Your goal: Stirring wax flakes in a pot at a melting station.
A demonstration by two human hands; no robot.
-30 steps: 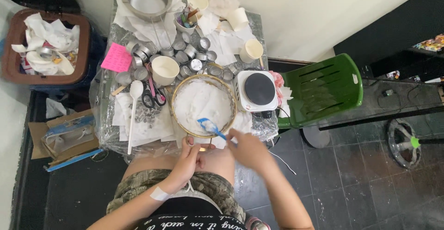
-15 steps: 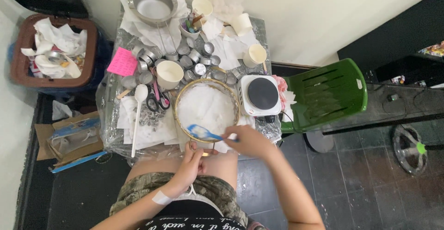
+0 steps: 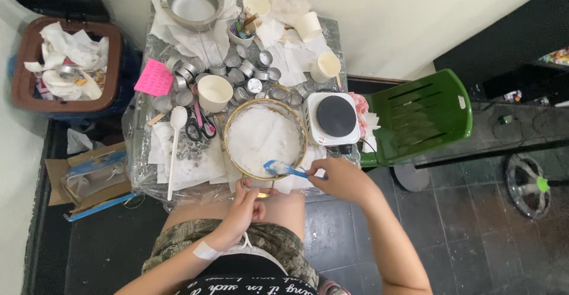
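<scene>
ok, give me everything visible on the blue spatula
The blue spatula is small, with a blue blade and handle that look like plastic or silicone. It lies roughly level over the near rim of the round gold-rimmed pan, blade coated in the pan's white material. The right hand grips its handle end; the left hand holds the pan's handle below.

A pale wall [image 3: 415,10] runs behind a small cluttered table [image 3: 332,34], and the floor [image 3: 474,236] is dark tile. A green chair [image 3: 415,114] stands just right of the table, beside a black shelf [image 3: 510,40]. Left of the table sits a brown bin [image 3: 26,52] full of crumpled paper, with a cardboard box [image 3: 56,176] on the floor nearer the camera.
</scene>
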